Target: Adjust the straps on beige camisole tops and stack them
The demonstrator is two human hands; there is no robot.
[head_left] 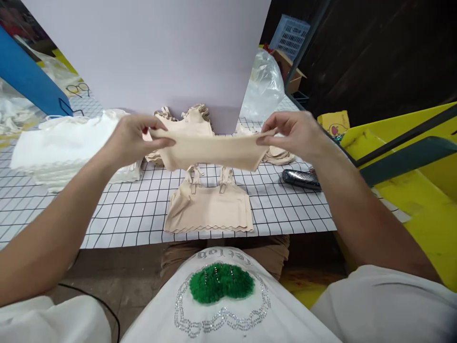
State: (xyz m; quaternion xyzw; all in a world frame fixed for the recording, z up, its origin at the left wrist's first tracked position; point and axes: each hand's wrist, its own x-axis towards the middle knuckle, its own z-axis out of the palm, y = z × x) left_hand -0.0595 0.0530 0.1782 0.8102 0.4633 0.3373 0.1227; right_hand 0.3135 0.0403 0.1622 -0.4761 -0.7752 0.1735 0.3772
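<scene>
I hold a beige strapped top stretched flat in the air above the table. My left hand pinches its left end and my right hand pinches its right end, fingers closed on the fabric. Directly below it, near the table's front edge, lies a small stack of folded beige tops with the straps pointing away from me. More beige tops are piled behind, partly hidden by the held one.
The table wears a white cloth with a black grid. A pile of white garments lies at the left. A dark handheld tool rests at the right, by a yellow bin. A pale board stands behind.
</scene>
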